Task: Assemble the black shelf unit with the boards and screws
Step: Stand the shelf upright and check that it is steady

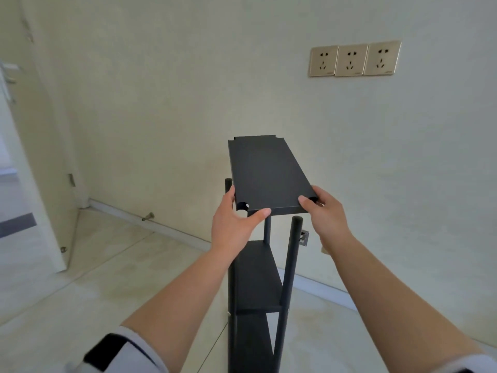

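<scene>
Left fingers: the left hand (231, 226) grips the near-left corner of the black board (265, 173); the thumb lies along the board's near edge, pointing toward 3 o'clock, and the other fingers curl up around the left side at about 10 o'clock.
Right fingers: the right hand (326, 215) clamps the near-right corner; the thumb presses on the top face and the other fingers wrap under and round the edge.
Board: held nearly level above the frame, its long side running away toward 12 o'clock and the wall (188, 90); notched corners show at the far end and a round cut-out sits by the left thumb.
Posts: one black post (291, 254) rises just below the near-right corner, its rounded top apart from the board; another post top (228, 182) shows at the board's left edge, and I cannot tell whether they touch.
Lower shelf: a fitted black shelf (255, 275) sits between the posts at 6 o'clock from the board.
Shelf unit: stands upright on the pale tiled floor (80, 278).
Surroundings: three gold wall sockets (354, 60) at 1 o'clock; a white door (35, 157) at 9 o'clock.
</scene>
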